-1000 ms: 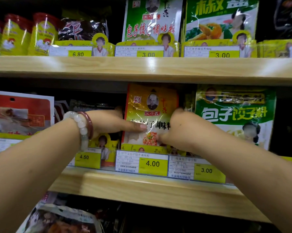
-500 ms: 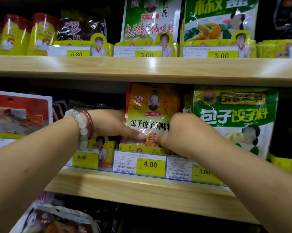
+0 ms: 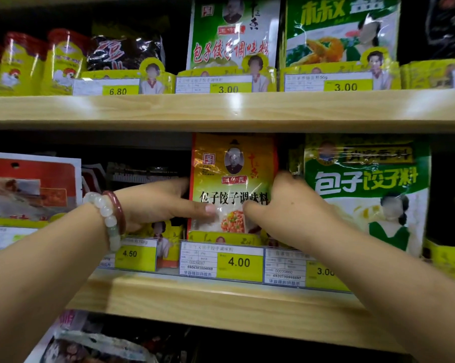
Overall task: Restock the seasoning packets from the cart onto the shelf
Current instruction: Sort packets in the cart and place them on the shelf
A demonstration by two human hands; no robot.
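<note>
Seasoning packet: yellow-orange packet w/ a portrait oval and black characters, standing upright on the middle shelf, directly behind the 4.00 price tag. Top edge reaches almost to the underside of the upper shelf.

Left hand: left hand at the packet's left edge; thumb lies across the front, lower left, other fingers go behind/beside the packet, out of sight. Grip: grasping the packet, thumb in front.

Right hand: right hand at the packet's right edge, knuckles toward camera, fingers curled round that edge, thumb tip on the front near the food photo. Grip: grasping the packet as well.

Wrist: white bead bracelet and a reddish bangle side by side on the left wrist.

Right neighbour: big green-and-white packet just beside the right hand, upright, above the 3.00 tag.

Left neighbour: red-and-white packet well apart on the left; 4.50 tag under the left wrist.

Gap: dark space behind the left hand, some packet edges in it, too dim to tell.

Upper shelf: yellow canisters w/ red lids at left, dark bag, green-topped packet, green packet w/ fried-food photo; tags 6.80, 3.00, 3.00 in front.

Below: crinkled plastic bags under the middle shelf, lower left, blurred.
</note>
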